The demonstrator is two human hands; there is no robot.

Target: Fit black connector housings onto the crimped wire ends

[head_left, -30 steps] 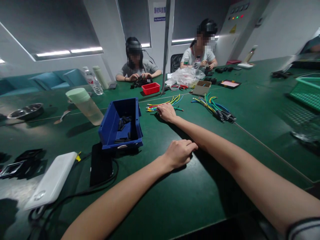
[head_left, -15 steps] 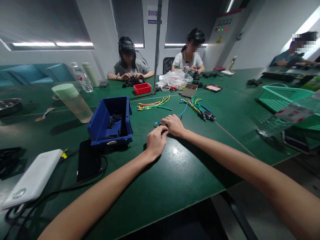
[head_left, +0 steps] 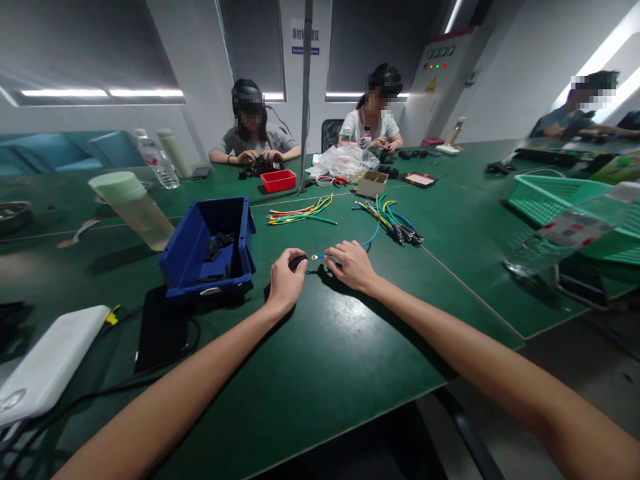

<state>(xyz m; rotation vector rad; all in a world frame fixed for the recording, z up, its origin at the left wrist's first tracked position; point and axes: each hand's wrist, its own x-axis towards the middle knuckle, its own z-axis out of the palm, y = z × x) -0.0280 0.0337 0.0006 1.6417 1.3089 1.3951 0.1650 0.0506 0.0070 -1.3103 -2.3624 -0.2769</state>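
My left hand (head_left: 286, 283) is closed on a small black sleeve-like piece (head_left: 299, 262), pinched between thumb and fingers. Facing it across a short gap, my right hand (head_left: 351, 267) pinches a blue wire (head_left: 371, 238) close to its end. A ring terminal (head_left: 315, 257) on that end points toward the black piece without touching it. The wire runs back from my fingers toward a bundle of coloured wires with black ends (head_left: 397, 223). Beyond my hands lies a second group of yellow, red and green wires (head_left: 303, 213).
A blue bin (head_left: 173, 267) holding black pieces stands left of my left hand. Near it are a phone (head_left: 163, 333), a white power bank (head_left: 55, 360) and a tilted bottle (head_left: 135, 210). A green basket (head_left: 560, 200) is at right. Two people work across the table.
My hands have drawn apart; the left moved left with the black piece, which now shows. The ring terminal on the blue wire is now plainly visible between them. The view has shifted slightly.
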